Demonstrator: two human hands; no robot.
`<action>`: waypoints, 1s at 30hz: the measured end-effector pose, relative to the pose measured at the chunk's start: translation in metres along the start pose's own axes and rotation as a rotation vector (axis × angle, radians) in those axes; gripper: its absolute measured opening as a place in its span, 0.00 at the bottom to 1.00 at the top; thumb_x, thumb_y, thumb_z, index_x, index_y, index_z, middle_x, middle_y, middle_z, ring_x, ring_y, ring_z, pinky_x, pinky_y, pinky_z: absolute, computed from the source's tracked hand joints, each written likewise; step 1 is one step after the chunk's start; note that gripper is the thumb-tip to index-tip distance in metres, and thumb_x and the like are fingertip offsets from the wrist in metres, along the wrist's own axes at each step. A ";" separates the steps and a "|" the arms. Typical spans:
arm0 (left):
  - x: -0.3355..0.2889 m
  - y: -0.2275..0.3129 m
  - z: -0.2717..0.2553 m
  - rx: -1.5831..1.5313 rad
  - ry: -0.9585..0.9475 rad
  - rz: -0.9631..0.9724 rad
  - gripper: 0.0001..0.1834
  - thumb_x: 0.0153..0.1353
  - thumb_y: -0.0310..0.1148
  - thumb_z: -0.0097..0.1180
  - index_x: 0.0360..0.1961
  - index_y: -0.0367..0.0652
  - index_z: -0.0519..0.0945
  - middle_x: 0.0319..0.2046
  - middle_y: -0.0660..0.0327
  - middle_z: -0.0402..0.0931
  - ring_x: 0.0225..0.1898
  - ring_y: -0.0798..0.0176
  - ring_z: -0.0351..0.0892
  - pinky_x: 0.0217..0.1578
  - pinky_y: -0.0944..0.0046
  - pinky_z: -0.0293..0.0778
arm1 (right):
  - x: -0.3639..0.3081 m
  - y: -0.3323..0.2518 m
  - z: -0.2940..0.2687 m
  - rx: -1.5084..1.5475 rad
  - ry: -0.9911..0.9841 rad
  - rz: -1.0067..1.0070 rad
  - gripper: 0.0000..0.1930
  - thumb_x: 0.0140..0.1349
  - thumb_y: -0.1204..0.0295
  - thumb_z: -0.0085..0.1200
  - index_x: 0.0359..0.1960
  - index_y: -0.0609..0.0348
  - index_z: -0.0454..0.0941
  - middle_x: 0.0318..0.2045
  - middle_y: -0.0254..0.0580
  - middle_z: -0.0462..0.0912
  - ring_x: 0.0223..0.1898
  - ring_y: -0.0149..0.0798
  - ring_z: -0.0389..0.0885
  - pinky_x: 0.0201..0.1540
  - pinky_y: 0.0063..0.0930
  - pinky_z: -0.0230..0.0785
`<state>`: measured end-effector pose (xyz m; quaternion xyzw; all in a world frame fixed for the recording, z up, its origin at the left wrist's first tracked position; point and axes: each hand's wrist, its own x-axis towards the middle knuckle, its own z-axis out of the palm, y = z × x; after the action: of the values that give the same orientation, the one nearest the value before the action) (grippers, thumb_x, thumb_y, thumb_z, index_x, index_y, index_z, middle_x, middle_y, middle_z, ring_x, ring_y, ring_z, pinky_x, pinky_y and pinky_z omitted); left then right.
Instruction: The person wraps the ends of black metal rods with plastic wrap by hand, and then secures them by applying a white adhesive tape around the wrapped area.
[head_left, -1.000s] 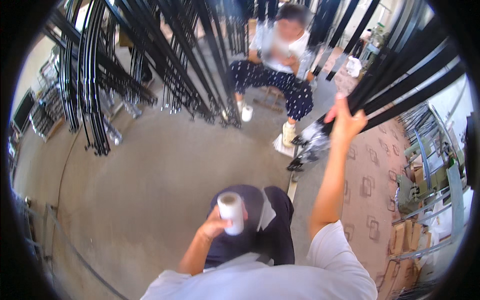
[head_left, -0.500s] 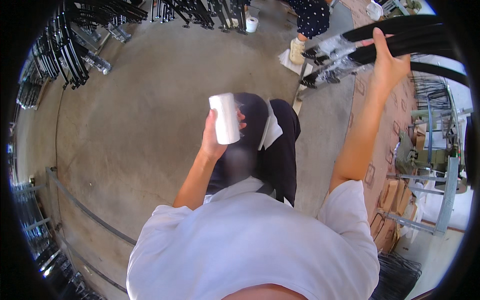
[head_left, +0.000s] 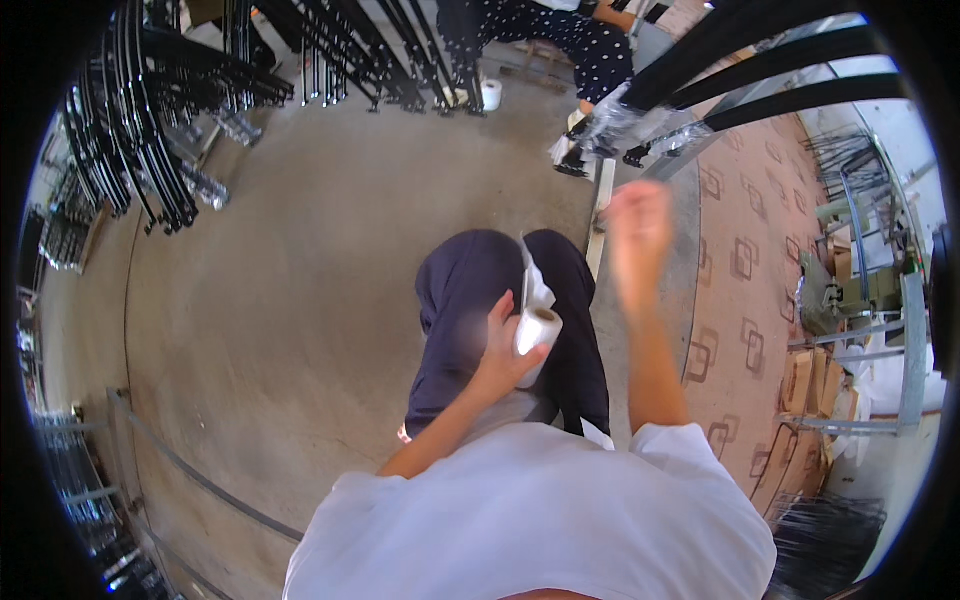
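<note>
Low over my lap, my left hand [head_left: 496, 358] is wrapped around a roll of white plastic film [head_left: 541, 330], its hollow core end facing up. A white sheet [head_left: 537, 285] lies between my thighs, just beyond the roll. My right hand [head_left: 640, 225] is raised at the right and smeared by motion, so its fingers cannot be read. It is apart from the curved black tubes [head_left: 770, 62] at the upper right. Clear plastic wrapping [head_left: 606, 128] covers the tubes' near ends, close above that hand.
Many black metal frames [head_left: 135, 130] hang at the upper left. Another person in dotted trousers [head_left: 600, 60] sits at the far side, near a white roll [head_left: 491, 95]. A metal rail [head_left: 200, 470] runs at lower left. Patterned cardboard [head_left: 745, 260] covers the right side.
My left hand has brought the film roll down and rightward to my lap. My right hand has let go of the black tubes and moved left and down.
</note>
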<state>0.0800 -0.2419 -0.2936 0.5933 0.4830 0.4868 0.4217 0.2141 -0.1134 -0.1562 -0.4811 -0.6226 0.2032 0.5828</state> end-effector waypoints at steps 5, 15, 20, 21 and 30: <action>-0.013 0.012 -0.001 0.148 -0.033 0.029 0.29 0.46 0.41 0.59 0.48 0.37 0.68 0.60 0.43 0.36 0.61 0.44 0.43 0.57 0.54 0.46 | -0.062 0.047 0.028 0.152 -0.242 0.382 0.06 0.52 0.73 0.49 0.29 0.62 0.75 0.22 0.38 0.78 0.23 0.29 0.76 0.24 0.19 0.66; 0.008 0.005 0.011 0.259 0.269 0.001 0.27 0.45 0.39 0.61 0.42 0.32 0.69 0.45 0.41 0.64 0.46 0.46 0.66 0.46 0.57 0.62 | -0.137 0.031 0.001 0.245 -0.109 0.262 0.04 0.58 0.77 0.42 0.32 0.64 0.70 0.26 0.36 0.74 0.29 0.27 0.73 0.35 0.19 0.67; 0.015 0.017 0.011 0.206 0.436 -0.133 0.26 0.45 0.42 0.61 0.38 0.31 0.70 0.36 0.46 0.71 0.37 0.48 0.72 0.37 0.58 0.67 | -0.166 0.006 -0.022 0.365 -0.049 0.460 0.05 0.56 0.80 0.41 0.33 0.63 0.68 0.22 0.36 0.73 0.26 0.26 0.73 0.30 0.17 0.65; 0.016 0.013 0.008 0.190 0.468 -0.123 0.24 0.45 0.42 0.61 0.34 0.31 0.72 0.31 0.48 0.73 0.32 0.54 0.73 0.35 0.60 0.68 | -0.172 0.009 -0.027 0.420 -0.109 0.540 0.03 0.53 0.81 0.43 0.29 0.64 0.69 0.22 0.38 0.73 0.26 0.26 0.73 0.29 0.16 0.66; 0.031 0.052 -0.082 -0.092 0.535 -0.083 0.18 0.47 0.36 0.61 0.32 0.33 0.72 0.24 0.62 0.73 0.27 0.72 0.69 0.31 0.70 0.67 | -0.228 0.120 0.083 -0.540 -1.358 -0.050 0.11 0.50 0.70 0.43 0.30 0.63 0.75 0.29 0.55 0.76 0.36 0.50 0.75 0.41 0.41 0.66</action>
<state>0.0100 -0.2178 -0.2239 0.4035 0.5783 0.6299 0.3255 0.1486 -0.2238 -0.3946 -0.3616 -0.8859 0.2828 -0.0660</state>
